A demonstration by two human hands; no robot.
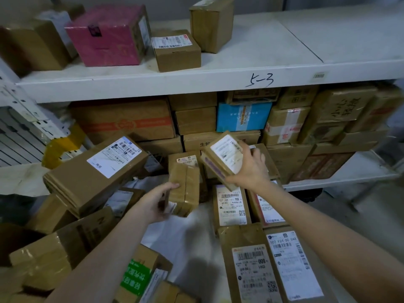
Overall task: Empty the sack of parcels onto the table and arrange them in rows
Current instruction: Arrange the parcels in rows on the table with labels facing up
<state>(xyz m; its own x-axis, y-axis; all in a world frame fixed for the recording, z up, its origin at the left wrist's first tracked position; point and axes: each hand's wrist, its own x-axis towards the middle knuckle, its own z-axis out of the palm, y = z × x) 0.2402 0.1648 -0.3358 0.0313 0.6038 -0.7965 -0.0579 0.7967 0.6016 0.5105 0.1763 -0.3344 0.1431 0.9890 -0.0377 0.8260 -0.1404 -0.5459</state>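
Observation:
My left hand (pixel 156 202) grips a small taped brown parcel (pixel 185 189) above the white table surface (pixel 188 241). My right hand (pixel 251 167) holds a second small brown parcel (pixel 223 156) with a white label and purple tape, tilted, just right of the first. Flat labelled parcels lie side by side on the right: two near ones (pixel 251 265) (pixel 293 263) and two farther ones (pixel 230 206) (pixel 269 208). A long brown box (pixel 96 171) with a white label leans on a loose heap at the left. No sack is recognisable.
A white shelf marked "5-3" (pixel 260 80) runs across ahead. Its upper board carries a pink box (pixel 107 36) and brown boxes; below it cartons and a blue box (pixel 242 117) are packed tight. Loose boxes, one with a green label (pixel 135 278), crowd the lower left.

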